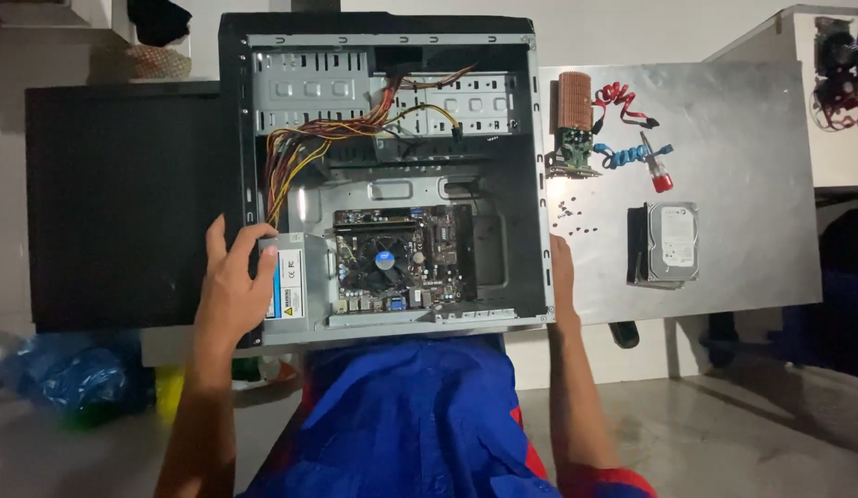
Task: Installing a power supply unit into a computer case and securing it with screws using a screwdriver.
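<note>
An open black computer case (530, 166) lies on its side on a grey table (742, 120). Inside it are a motherboard (420, 249) with a fan, a power supply (295, 286) at the near left corner, and a bundle of coloured wires (309, 148). My left hand (230, 277) grips the case's near left edge by the power supply. My right hand (561, 272) presses flat against the case's outer right wall.
A black side panel (124, 203) lies left of the case. On the table to the right lie a graphics card with a copper heatsink (574, 120), red and blue cables (622, 124), a red-handled screwdriver (656, 166), small screws (567, 217) and a hard drive (670, 244).
</note>
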